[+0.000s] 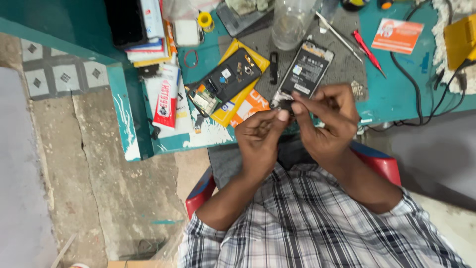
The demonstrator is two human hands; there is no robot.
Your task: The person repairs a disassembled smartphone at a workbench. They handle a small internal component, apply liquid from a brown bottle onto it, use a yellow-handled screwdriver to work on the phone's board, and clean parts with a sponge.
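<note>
My left hand and my right hand meet at the front edge of a teal workbench. Both pinch a small dark part at the near end of an opened phone, whose back is off and whose battery shows. The phone lies tilted on a grey work mat. A second opened phone with its circuit board bare rests on a yellow packet to the left.
A red-handled screwdriver, metal tweezers and a clear plastic cup lie behind the phone. A stack of boxes and a dark phone sit far left. Black cables, a yellow device and an orange card are on the right. Bare concrete floor lies left.
</note>
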